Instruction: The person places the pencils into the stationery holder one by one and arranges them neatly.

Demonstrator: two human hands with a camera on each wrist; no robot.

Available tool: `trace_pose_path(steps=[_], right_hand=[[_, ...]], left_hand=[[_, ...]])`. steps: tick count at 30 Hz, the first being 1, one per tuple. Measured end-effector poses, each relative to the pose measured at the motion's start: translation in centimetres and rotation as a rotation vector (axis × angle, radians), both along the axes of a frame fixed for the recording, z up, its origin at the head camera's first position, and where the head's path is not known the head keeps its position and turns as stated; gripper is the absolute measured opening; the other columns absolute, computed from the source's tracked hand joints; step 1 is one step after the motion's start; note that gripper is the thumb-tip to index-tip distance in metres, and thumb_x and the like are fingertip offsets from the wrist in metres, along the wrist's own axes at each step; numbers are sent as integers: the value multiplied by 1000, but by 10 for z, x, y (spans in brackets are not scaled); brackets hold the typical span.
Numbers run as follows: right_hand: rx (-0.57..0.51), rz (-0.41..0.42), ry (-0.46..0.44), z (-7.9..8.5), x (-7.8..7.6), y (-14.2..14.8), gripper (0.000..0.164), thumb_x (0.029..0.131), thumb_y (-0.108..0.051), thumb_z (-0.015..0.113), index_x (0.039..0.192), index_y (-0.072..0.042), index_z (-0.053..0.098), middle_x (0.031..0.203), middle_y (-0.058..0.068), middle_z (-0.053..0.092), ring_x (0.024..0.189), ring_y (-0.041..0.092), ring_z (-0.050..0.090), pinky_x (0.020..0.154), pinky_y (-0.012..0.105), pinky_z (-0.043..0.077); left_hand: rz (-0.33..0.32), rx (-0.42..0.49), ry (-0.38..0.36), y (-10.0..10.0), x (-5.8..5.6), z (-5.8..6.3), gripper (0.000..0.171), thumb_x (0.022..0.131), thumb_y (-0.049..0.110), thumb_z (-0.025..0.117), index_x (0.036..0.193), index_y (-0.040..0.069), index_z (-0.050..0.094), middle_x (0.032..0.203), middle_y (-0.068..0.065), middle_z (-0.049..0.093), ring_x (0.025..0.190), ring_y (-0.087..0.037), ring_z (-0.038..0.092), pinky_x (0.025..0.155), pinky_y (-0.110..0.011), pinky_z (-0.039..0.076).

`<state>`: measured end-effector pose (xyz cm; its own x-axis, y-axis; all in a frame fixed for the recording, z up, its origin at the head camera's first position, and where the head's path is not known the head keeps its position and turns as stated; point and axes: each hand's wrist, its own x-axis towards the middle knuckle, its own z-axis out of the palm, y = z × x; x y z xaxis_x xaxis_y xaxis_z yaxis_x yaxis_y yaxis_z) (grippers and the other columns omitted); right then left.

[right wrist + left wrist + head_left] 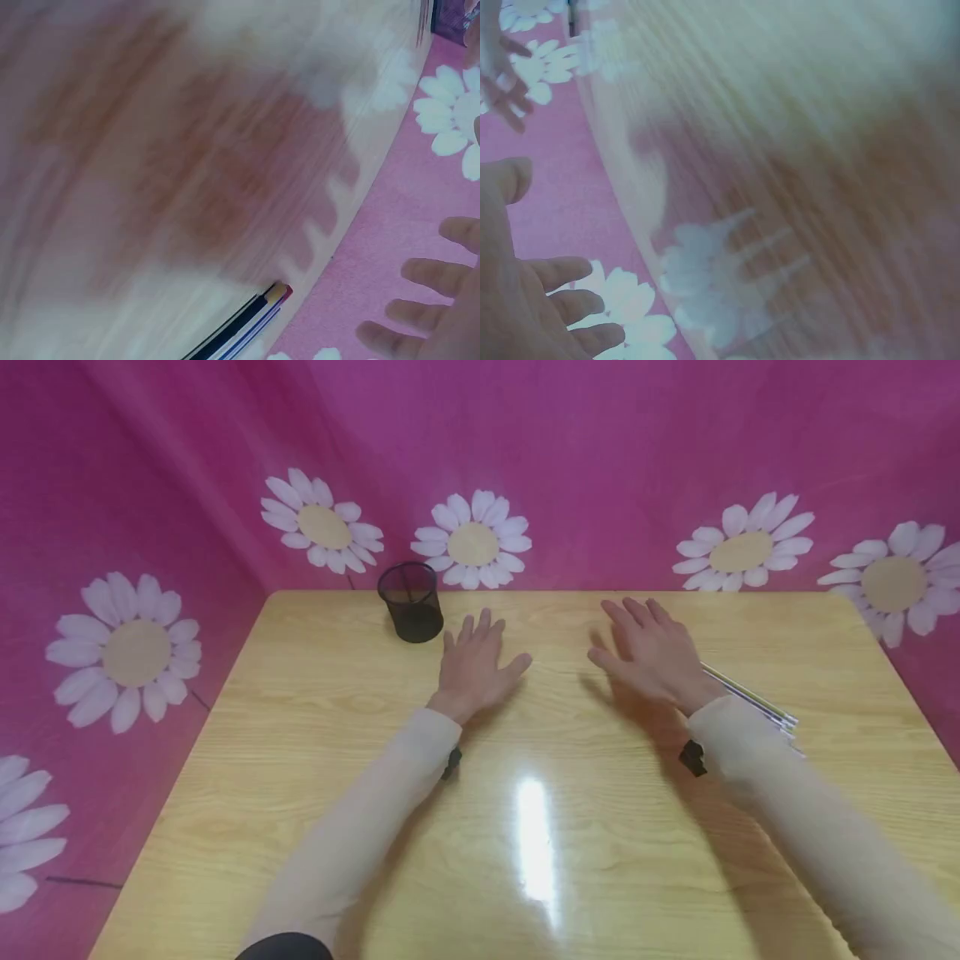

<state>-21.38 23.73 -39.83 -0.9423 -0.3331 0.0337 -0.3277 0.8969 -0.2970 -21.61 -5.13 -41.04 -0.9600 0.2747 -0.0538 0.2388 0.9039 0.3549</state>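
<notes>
My left hand [476, 667] has its fingers spread over the wooden table, just right of a black mesh pen cup [415, 610]. The cup stands upright near the back edge. On the other side, my right hand [656, 652] is held out above the table with straight fingers and nothing in them. Several pencils [753, 700] lie together on the table behind my right wrist, partly hidden by the hand and sleeve. In the right wrist view the ends of the pencils [274, 296] show near the table's edge, left of the fingertips [375, 337].
The light wooden table [315, 760] reaches back to a pink cloth [585, 468] printed with large white daisies, which also rises along the left side. A bright reflection lies mid-table. Something dark and round [285, 947] shows at the bottom edge.
</notes>
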Motion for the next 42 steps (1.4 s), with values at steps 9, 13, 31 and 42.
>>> trace_pose_path(steps=[9, 13, 31, 42], right_hand=[[26, 22, 33, 5, 33, 27, 75, 107, -49, 62, 165, -6, 43, 165, 30, 40, 153, 58, 28, 116, 79, 30], [30, 28, 58, 2, 45, 43, 73, 105, -46, 67, 161, -3, 48, 161, 31, 45, 150, 58, 33, 116, 77, 31], [12, -56, 221, -16, 73, 92, 41, 95, -28, 80, 125, -1, 71, 107, 21, 66, 101, 46, 57, 76, 62, 50], [81, -102, 130, -21, 81, 104, 24, 97, -22, 80, 109, -2, 75, 92, 16, 64, 88, 40, 56, 68, 55, 47]], left_hand=[[61, 227, 36, -45, 24, 4, 59, 109, 46, 58, 154, 7, 60, 167, -15, 46, 157, -36, 37, 128, -53, 26], [103, 285, 105, -68, 27, 1, 55, 108, 42, 61, 147, 4, 66, 155, -15, 60, 147, -38, 49, 121, -52, 37], [404, 625, 214, -152, 13, -5, 75, 100, 29, 80, 157, -4, 45, 156, -25, 52, 144, -44, 47, 119, -54, 40], [359, 878, 52, -163, -17, -16, 109, 93, 25, 88, 172, 5, 15, 174, -21, 23, 159, -38, 25, 130, -41, 25]])
